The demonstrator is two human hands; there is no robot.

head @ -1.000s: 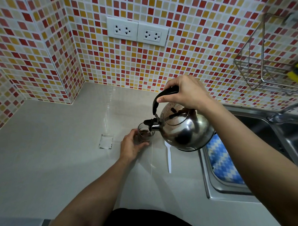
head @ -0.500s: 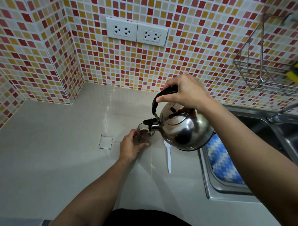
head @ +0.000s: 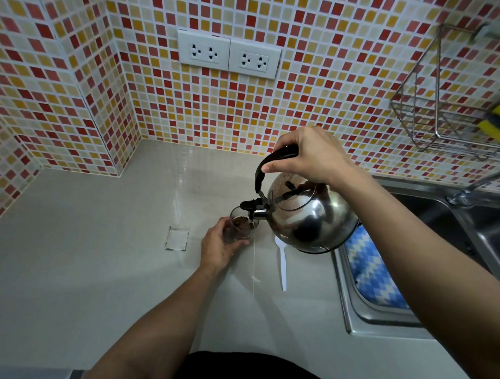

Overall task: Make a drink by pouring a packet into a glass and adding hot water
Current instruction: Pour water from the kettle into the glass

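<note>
A small clear glass [head: 242, 226] with brown powder and liquid in it stands on the beige counter [head: 96, 268]. My left hand [head: 218, 246] wraps around its near left side. My right hand [head: 307, 156] grips the black handle of a shiny steel kettle [head: 310, 215], which is tilted left with its black spout right over the glass rim. A flat, torn packet [head: 177, 238] lies on the counter left of the glass.
A white plastic spoon [head: 281, 265] lies just right of the glass, under the kettle. A steel sink [head: 411, 282] with a blue-white cloth [head: 374, 278] sits at the right. A tap [head: 472, 187] and a wire rack [head: 447, 112] holding a yellow sponge hang above it. Two wall sockets [head: 229, 56] face me.
The kettle keeps its tilt over the glass. The brown level in the glass looks slightly higher. Both hands stay where they were.
</note>
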